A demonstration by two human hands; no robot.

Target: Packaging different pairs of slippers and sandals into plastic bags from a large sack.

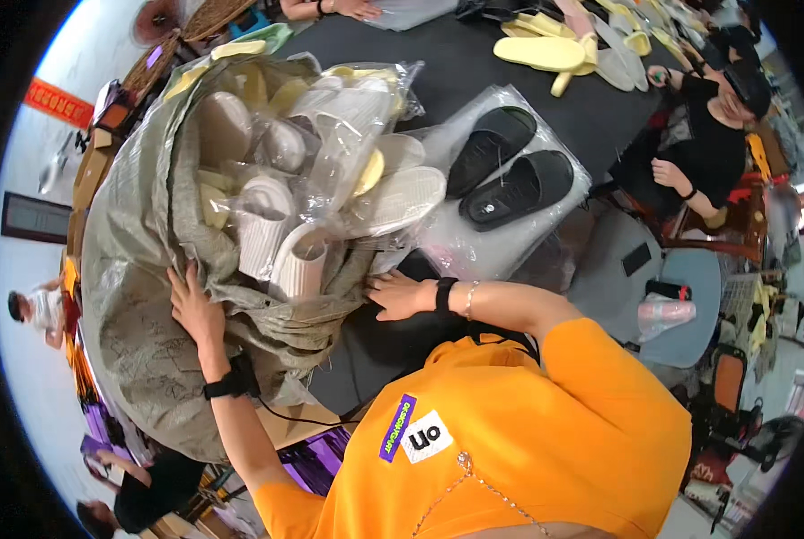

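1. Your left hand [195,310] is spread flat with fingers apart, pressing on the grey-green woven sack [141,296] at its folded-down mouth.
2. Your right hand [400,295] lies open at the sack's right edge, fingers stretched toward the fabric and touching the crumpled rim, pinching nothing that I can see.
3. The sack sits on the dark desk [456,63] and bulges with bagged slippers; its mouth gapes between your two hands.
4. Spilling out of the sack's mouth are white slippers in clear plastic [280,242], with pale yellow ones [366,171] mixed in just above them.
5. To the right of the sack, a pair of black slippers [510,175] lies in its own clear bag on the desk, touching the spilled heap.
6. Far beyond the sack, loose yellow slippers [546,49] are piled at the desk's far end.
7. A person in black [707,135] sits at the desk well to the right of the sack.
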